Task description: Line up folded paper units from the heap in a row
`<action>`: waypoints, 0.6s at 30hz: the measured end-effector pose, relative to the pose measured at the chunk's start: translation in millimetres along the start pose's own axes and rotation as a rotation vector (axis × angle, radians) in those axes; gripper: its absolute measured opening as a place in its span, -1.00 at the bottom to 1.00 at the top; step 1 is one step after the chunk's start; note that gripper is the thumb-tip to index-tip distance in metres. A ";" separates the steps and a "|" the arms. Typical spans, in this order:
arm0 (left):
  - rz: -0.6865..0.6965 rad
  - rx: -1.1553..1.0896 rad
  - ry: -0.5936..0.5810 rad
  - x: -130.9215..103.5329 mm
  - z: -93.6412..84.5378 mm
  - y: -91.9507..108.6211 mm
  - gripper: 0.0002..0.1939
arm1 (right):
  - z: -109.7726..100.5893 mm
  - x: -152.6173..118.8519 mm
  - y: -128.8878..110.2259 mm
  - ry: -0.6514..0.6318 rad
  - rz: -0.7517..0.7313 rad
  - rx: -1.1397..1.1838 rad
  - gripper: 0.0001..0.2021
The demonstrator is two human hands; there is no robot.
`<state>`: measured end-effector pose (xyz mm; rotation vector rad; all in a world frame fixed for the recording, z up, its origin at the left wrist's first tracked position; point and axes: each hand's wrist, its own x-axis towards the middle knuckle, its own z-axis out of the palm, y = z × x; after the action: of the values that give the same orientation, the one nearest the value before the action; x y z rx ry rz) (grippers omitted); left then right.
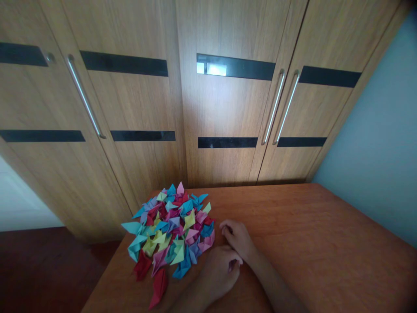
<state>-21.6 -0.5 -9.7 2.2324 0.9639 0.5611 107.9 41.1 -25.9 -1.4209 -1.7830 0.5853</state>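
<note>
A heap of origami paper cranes (177, 224) in pink, red, blue, green, yellow and purple lies on the left part of the wooden table (309, 234). At the near edge of the heap, a red crane (159, 287) lies a little apart. Just right of the heap, my left hand (220, 267) rests on the table with its fingers curled in. My right hand (239, 239) lies just beyond it, close to the heap, its fingers also loosely curled. The two hands meet or overlap near the left fingertips. No paper shows in either hand.
Behind the table stands a wooden wardrobe (221, 108) with dark strips and long metal handles (273, 106). A pale blue wall (374, 143) rises at the right. Dark reddish floor (48, 265) shows beyond the table's left edge.
</note>
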 end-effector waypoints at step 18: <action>-0.008 0.026 -0.030 0.6 -4.1 2.3 -0.73 | 0.0 0.6 1.3 -0.013 -0.005 -0.022 -0.73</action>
<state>-22.5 0.3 -5.0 2.2531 0.9693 0.5124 108.7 41.9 -26.7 -1.4298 -1.8078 0.5754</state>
